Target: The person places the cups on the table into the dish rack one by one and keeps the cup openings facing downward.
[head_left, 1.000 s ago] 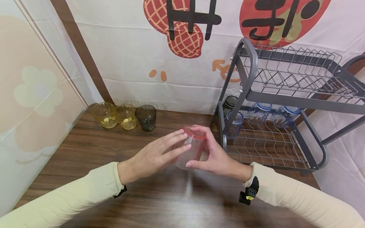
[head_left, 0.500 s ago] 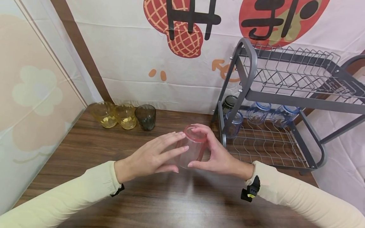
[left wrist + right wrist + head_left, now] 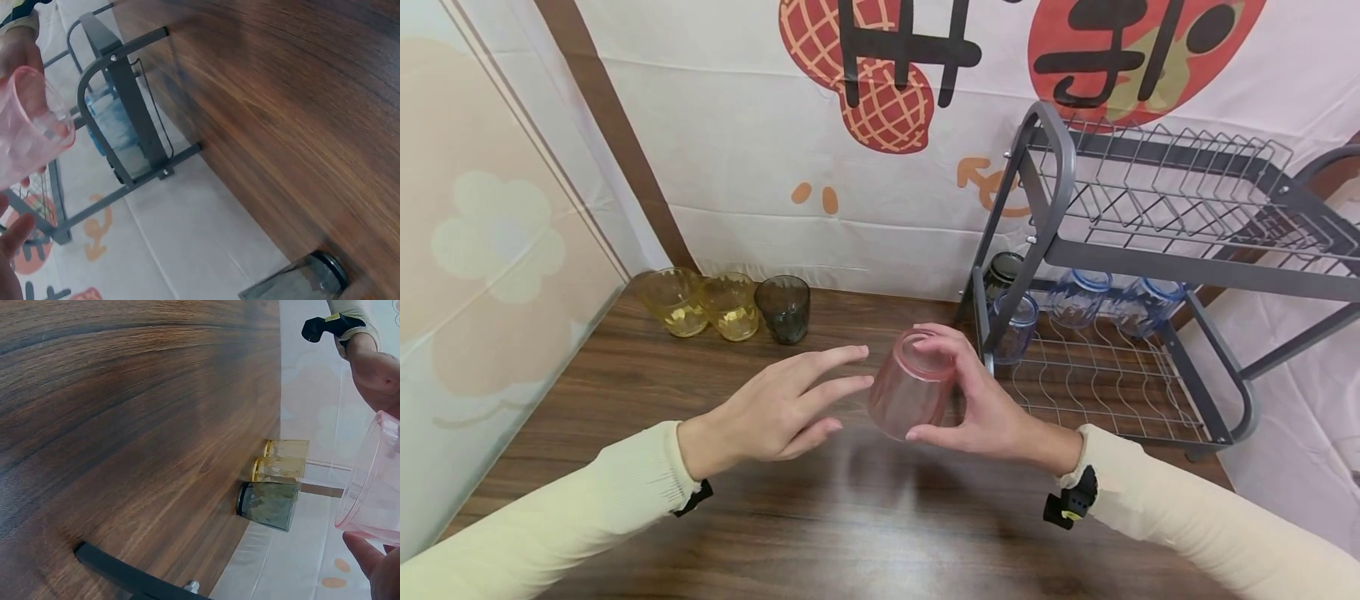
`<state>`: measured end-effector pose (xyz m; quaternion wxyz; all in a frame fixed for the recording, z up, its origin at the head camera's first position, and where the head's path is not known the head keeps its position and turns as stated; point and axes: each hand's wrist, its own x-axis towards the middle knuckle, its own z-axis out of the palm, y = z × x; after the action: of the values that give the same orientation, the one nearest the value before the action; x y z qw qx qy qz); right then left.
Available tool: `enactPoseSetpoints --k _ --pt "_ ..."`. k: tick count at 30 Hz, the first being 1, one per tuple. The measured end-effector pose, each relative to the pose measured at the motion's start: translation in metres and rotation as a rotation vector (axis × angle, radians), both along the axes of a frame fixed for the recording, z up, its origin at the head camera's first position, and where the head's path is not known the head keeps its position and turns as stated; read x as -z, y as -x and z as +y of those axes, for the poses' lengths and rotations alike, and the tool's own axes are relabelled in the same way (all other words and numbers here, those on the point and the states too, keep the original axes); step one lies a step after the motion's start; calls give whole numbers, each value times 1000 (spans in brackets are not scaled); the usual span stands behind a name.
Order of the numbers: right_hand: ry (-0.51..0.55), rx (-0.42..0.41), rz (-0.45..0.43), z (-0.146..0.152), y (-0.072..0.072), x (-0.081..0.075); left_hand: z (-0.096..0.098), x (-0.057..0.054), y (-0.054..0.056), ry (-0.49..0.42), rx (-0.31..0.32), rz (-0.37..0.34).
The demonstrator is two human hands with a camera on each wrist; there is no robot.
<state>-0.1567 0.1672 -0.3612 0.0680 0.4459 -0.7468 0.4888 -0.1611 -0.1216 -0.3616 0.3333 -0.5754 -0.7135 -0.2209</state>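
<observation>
A clear pink glass [image 3: 908,398], mouth down and a little tilted, is held above the table in my right hand [image 3: 981,400]. The right thumb lies along its lower side and the fingers curl round its base. To its left my left hand [image 3: 778,404] is spread, fingers pointing at the glass with a gap between. Seen from the left wrist, the pink glass [image 3: 34,125] hangs off the wooden surface in the other hand. The right wrist view has the pink glass [image 3: 378,487] at its right edge, fingertips at the rim.
A grey two-tier dish rack [image 3: 1052,242] stands at the right; its lower shelf holds upturned blue-rimmed glasses [image 3: 1078,296] and a dark glass [image 3: 1002,275]. Two yellow glasses [image 3: 730,308] and a dark grey glass [image 3: 783,310] line the back left of the wooden table [image 3: 820,533].
My left hand has come away from the pink glass and moved left. The right hand has kept its grip, moved slightly right and tilted the glass.
</observation>
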Motion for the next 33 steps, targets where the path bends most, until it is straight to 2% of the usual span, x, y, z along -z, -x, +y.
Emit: enactPoseSetpoints --k 9,16,22,29,33 --pt "-34 30 48 9 -5 -1 -9 0 2 20 -43 -24" --pt "-43 45 39 21 -10 -3 -19 -2 3 27 -92 -44" --pt "-20 50 80 32 -8 -4 -25 -2 4 38 -138 -60" --pt "12 50 120 40 -7 -6 -33 -2 7 72 -256 -193" --pt "21 49 143 45 -6 -6 -36 -1 9 72 -332 -238"
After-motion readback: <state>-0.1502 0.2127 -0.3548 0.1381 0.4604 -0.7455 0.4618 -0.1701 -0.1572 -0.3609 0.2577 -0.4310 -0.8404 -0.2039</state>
